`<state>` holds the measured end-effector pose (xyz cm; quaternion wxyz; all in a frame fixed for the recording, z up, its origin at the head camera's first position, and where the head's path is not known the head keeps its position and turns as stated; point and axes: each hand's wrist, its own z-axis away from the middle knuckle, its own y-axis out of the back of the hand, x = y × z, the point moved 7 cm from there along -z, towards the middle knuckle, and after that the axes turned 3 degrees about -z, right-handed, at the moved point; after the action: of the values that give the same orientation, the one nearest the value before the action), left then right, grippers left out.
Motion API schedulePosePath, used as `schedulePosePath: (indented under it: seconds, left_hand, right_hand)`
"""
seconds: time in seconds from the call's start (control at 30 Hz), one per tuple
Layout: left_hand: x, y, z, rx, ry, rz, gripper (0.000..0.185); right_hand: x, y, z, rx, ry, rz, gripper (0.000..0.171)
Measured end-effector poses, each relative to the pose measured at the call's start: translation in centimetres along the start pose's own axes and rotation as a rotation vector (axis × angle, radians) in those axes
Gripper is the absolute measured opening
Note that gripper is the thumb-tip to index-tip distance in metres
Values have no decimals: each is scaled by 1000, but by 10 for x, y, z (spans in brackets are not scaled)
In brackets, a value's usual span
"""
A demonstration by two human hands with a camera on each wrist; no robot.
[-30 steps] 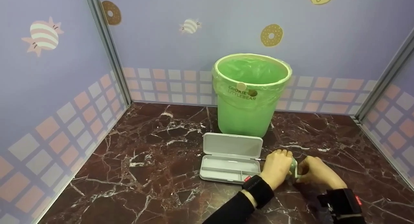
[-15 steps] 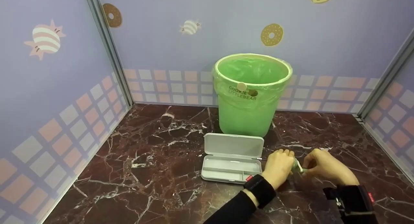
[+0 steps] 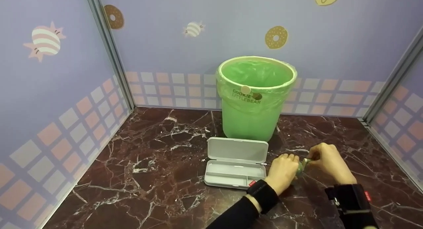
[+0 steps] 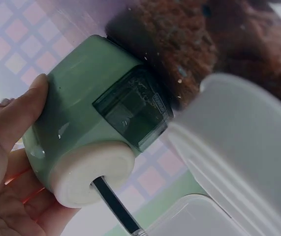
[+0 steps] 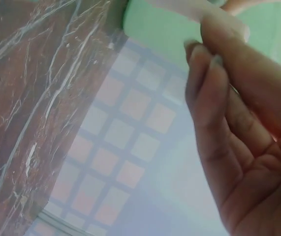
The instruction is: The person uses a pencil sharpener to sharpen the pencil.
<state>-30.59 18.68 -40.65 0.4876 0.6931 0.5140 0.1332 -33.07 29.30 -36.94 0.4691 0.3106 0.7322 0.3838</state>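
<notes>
A: In the head view we see the left hand [image 3: 283, 171] at lower centre-right of the frame, fingers curled round a small green pencil sharpener [image 3: 300, 168] that peeks out at its right edge. The right hand [image 3: 327, 163] is just to the right of it, fingertips pinching the sharpener's little crank handle [image 3: 306, 161].

B: We agree. A thin pencil [image 3: 264, 163] pokes out to the left of the left hand, toward the open grey pencil case [image 3: 235, 163] lying just beside it. Behind the case stands the green bin [image 3: 256, 96], lined with a green bag, on the dark marble tabletop [image 3: 148, 176].

A: In the left wrist view the sharpener [image 4: 96, 123] fills the middle of the frame, tilted, its white front face at lower centre with the pencil [image 4: 113, 204] stuck into it. The left hand [image 4: 2, 162] wraps it from the left edge, thumb lying along the green body.

B: The case [image 4: 243, 147] is at right, very near the sharpener.

A: In the right wrist view the right hand [image 5: 243, 128] fills the right side, fingers bent and closed on a pale piece [image 5: 179, 10] at the top edge; we cannot tell what that piece is there.
</notes>
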Motion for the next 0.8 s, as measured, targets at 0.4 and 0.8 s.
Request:
schedulePosePath:
  seconds: [0.4,0.8]
  left_hand:
    - [-4,-6,-1,-28,17,32,60]
    - [-3,-5,2,-37,9,58,59]
  right_hand:
    - [14,-17,-27,65,-33,92,17]
    - [31,-51,-26,-24,5,99,20]
